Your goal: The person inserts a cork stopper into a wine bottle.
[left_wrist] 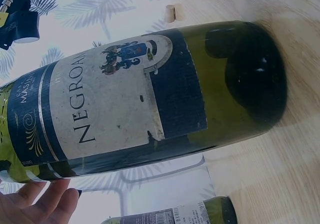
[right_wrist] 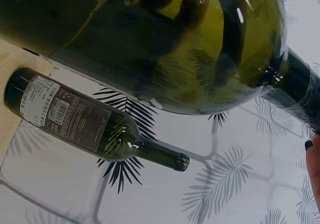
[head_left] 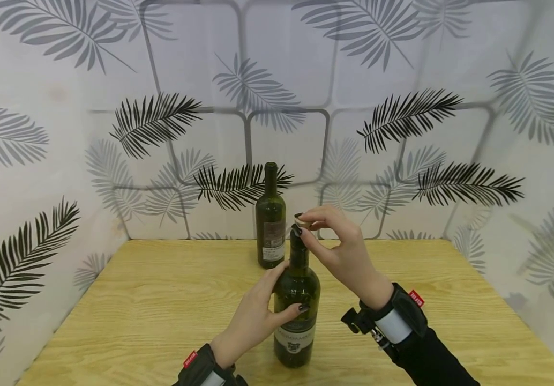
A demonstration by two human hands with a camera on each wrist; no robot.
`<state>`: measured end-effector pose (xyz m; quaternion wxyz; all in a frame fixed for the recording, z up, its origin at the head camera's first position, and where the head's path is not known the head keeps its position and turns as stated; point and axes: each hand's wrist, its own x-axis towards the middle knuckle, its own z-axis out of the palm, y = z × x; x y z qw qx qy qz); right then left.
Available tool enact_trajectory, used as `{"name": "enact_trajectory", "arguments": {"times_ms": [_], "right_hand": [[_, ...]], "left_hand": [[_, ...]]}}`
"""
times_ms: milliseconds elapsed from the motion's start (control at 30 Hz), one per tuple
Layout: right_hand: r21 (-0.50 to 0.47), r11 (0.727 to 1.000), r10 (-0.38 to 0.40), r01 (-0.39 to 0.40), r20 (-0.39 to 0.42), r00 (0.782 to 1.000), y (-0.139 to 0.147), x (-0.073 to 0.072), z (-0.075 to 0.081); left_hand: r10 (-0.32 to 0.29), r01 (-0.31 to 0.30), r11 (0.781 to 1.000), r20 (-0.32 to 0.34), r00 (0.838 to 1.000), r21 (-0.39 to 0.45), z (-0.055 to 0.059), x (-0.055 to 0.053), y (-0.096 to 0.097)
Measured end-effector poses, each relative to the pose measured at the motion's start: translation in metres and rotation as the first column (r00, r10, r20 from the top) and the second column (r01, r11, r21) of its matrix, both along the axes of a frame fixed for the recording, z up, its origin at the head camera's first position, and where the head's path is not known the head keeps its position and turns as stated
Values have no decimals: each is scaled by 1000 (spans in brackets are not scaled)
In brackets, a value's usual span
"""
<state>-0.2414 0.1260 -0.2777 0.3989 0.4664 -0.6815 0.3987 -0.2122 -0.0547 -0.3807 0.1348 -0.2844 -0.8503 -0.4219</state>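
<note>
A dark green wine bottle (head_left: 296, 300) stands upright on the table, its pale label (left_wrist: 110, 99) large in the left wrist view. My left hand (head_left: 257, 305) grips it round the shoulder and upper body, thumb across the front. At the bottle's mouth my right hand (head_left: 337, 249) pinches a small pale cork (head_left: 302, 221) between thumb and fingertips. The fingers hide part of the cork and the bottle's rim. In the right wrist view the bottle's neck (right_wrist: 295, 87) runs toward the right hand, of which only a little shows at the edge.
A second green wine bottle (head_left: 270, 225) stands behind and slightly left, near the back edge of the wooden table (head_left: 161, 300). A small cork-like piece (left_wrist: 170, 13) stands on the table in the left wrist view. Leaf-patterned cloth (head_left: 286, 64) hangs behind the table.
</note>
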Motion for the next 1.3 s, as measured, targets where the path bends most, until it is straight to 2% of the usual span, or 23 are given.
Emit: {"name": "enact_trajectory", "arguments": {"times_ms": [200, 500, 767, 1000, 1167, 1300], "right_hand": [[-8, 1000, -1, 1, -7, 1000, 1, -1, 0], [26, 1000, -5, 4, 37, 999, 4, 0, 3], [-21, 1000, 24, -23, 46, 999, 3, -1, 1], [-70, 997, -25, 25, -1, 1000, -3, 2, 1], [-75, 994, -79, 78, -17, 997, -6, 5, 0], [-67, 994, -91, 88, -41, 995, -6, 6, -1]], "left_hand": [[-6, 6, 1000, -6, 1000, 1, 0, 0, 1], [8, -8, 1000, -3, 1000, -21, 1, 0, 1], [3, -4, 1000, -23, 1000, -26, 1, -2, 1], [40, -42, 999, -90, 995, -19, -1, -3, 3], [59, -60, 998, -98, 993, -7, -2, -3, 4], [57, -57, 998, -99, 993, -5, -3, -3, 4]]}}
